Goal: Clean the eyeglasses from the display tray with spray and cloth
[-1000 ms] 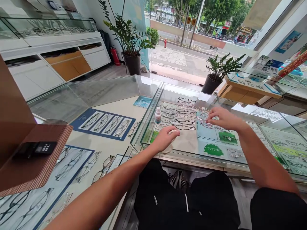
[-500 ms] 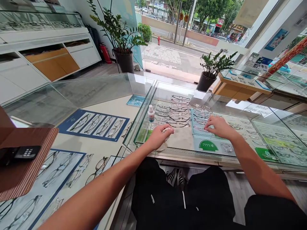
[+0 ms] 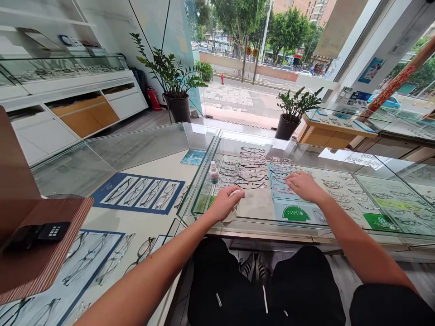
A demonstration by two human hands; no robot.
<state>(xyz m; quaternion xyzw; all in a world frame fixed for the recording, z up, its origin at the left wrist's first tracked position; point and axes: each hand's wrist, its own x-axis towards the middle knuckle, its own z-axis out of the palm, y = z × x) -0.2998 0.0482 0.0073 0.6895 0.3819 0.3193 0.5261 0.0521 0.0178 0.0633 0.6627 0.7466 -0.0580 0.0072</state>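
Observation:
My left hand is closed around a pale crumpled cloth, part of which hangs below the palm above the glass counter's near edge. A small white-capped bottle with clear pinkish-blue sides stands upright on the glass just beyond this hand. My right hand is over the glass with its fingers stretched forward and nothing visible in them. Under its fingertips, beneath the glass, lies a light blue display card with eyeglasses on it. Rows of eyeglass frames lie inside the case between the hands.
A second glass case joins on the left, with eyeglasses on a blue-bordered board. A brown stand with a black device is at the left edge. Potted plants stand beyond the counter, near the glass door.
The view has tilted up a little, so the scene sits lower. My right hand's fingers have straightened from a bent, pinched shape. My left hand keeps the cloth at about the same place.

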